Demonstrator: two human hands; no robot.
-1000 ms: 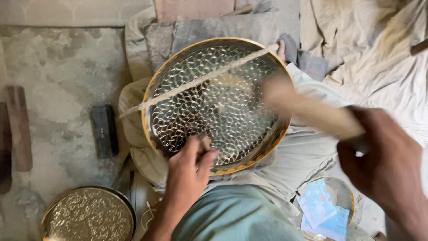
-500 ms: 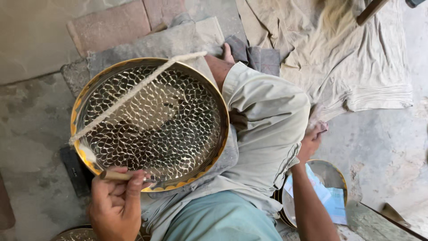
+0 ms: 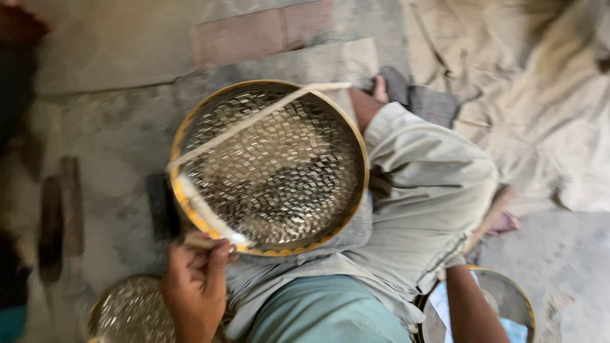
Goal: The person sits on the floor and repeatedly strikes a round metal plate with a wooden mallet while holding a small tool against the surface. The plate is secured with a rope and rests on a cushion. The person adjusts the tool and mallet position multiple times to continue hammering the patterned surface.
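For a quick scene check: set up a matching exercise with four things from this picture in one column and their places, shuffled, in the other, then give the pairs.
Things:
1. hammered round tray
2. left hand
3. small patterned plate
4. pale cloth

Places:
A. on the floor at the lower left
B. spread over the floor at the upper right
C. resting on the person's lap
D. at the tray's near rim, fingers closed on a thin tool

Pairs: 1-C, 2-D, 3-A, 4-B
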